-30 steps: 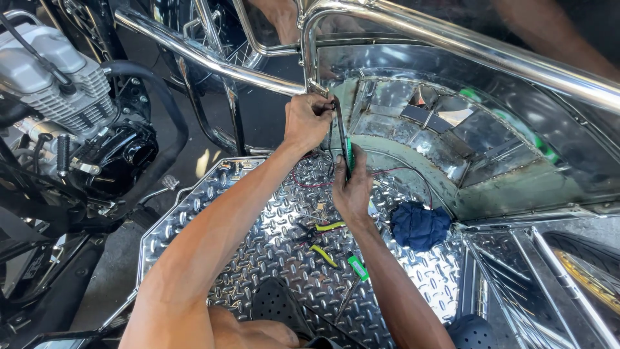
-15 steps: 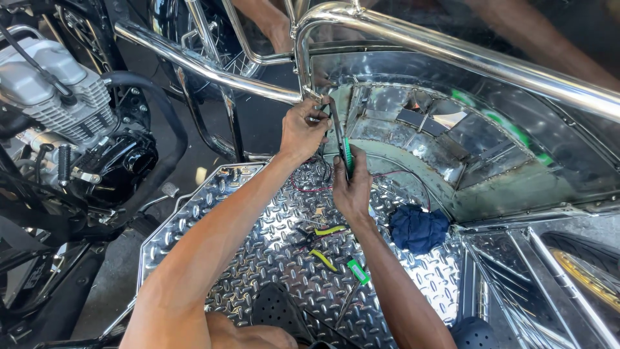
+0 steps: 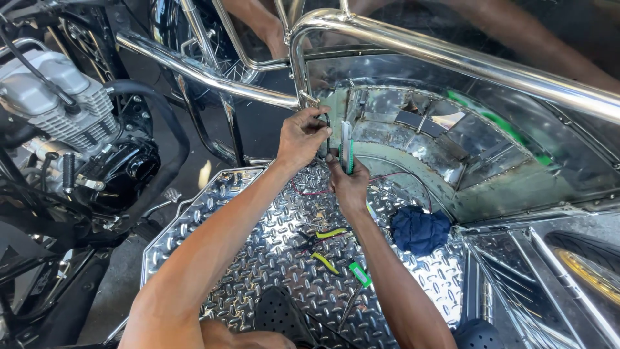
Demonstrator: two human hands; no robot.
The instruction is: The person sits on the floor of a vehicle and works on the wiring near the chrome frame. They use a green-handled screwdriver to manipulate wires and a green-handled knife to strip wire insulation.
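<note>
Both hands, left hand (image 3: 300, 137) and right hand (image 3: 349, 183), reach forward gripping a green-handled screwdriver (image 3: 349, 154).

The floor plate (image 3: 258, 258) is shiny ribbed metal; the rail (image 3: 452, 55) is glossy chrome; the rag (image 3: 420, 229) is matt blue cloth.

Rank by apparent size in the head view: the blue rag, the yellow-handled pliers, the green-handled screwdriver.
1. blue rag
2. yellow-handled pliers
3. green-handled screwdriver, though the right hand hides part of it, so this place is unsure.
</note>
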